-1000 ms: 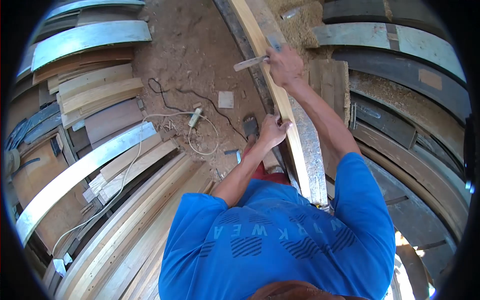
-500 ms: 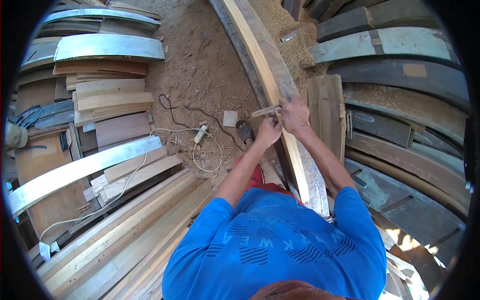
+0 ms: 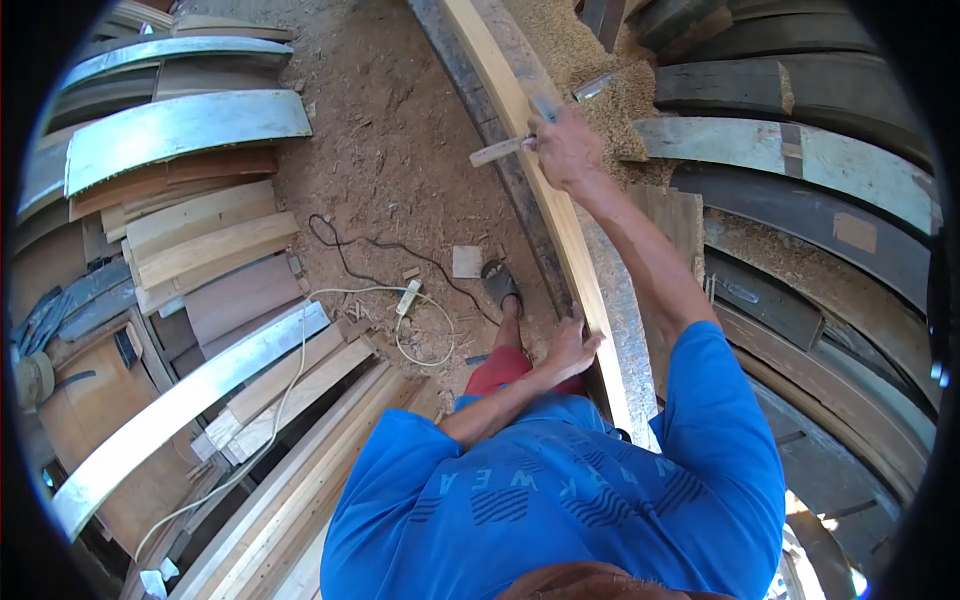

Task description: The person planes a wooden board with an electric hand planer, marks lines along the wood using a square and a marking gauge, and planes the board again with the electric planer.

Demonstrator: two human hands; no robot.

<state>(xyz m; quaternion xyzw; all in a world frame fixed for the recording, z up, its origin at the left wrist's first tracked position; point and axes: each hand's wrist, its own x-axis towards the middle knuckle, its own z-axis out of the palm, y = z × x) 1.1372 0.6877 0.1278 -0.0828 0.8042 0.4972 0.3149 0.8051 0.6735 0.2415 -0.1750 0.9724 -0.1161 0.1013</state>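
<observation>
A long pale wooden board [image 3: 560, 215] lies lengthwise along the workbench [image 3: 622, 320], running from my waist to the far end. My right hand [image 3: 570, 148] is closed round a marking gauge [image 3: 500, 151] on the board's far part. The gauge's wooden stem crosses the board and sticks out past its left edge; a grey part shows beyond my fingers. Nearer my body, my left hand [image 3: 572, 348] grips the board's left edge, its thumb towards the top face. Its fingertips are partly hidden.
Stacked planks [image 3: 210, 245] and a whitish curved board [image 3: 190, 400] lie at left. A white power strip [image 3: 408, 297] with cables rests on the dirt floor [image 3: 380, 130]. Sawdust [image 3: 630, 95] and dark timber [image 3: 800, 205] are at right. My sandalled foot [image 3: 502, 285] stands beside the bench.
My hands have separated. The right moved away from my body along the board with the marking gauge; the left left the gauge and came back to the board's near edge.
</observation>
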